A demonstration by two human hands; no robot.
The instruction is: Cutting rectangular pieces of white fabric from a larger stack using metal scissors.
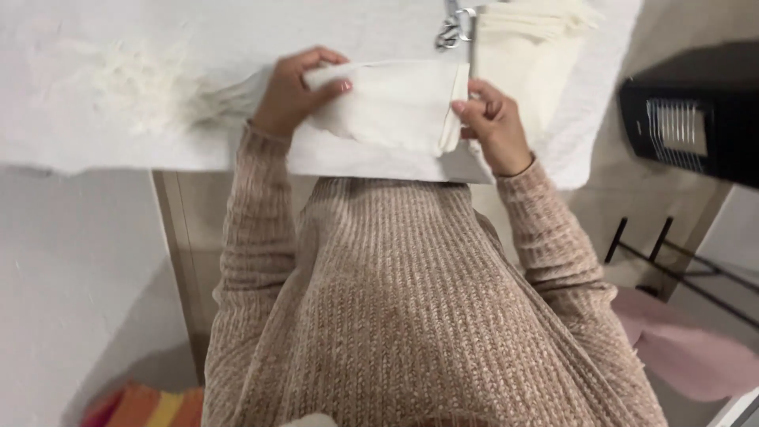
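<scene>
A rectangular piece of thin white fabric (395,103) lies on the white cloth-covered table (118,47), just ahead of the person's ribbed beige knit sweater (411,316), with its long axis running side to side between the two hands. The left hand (294,95) grips the fabric's left end, thumb on top and fingers curled round the edge, so it is closed on the cloth rather than spread. The right hand (494,122) pinches the right end, where the edge is turned over into a narrow fold (452,111); its fingertips are drawn close together on that fold. Both hands are on the piece at once, one at each short end, so neither is nearer than the other; the fabric stretches straight across from the one to the other and looks lightly taut. Beyond the right hand a stack of similar cream-white fabric pieces (530,39) rests on the table, touching or just beside the held piece, and a pair of metal scissors (456,28) lies at the far edge above the fold. A loose tuft of white threads (134,75) sits well to the left.
</scene>
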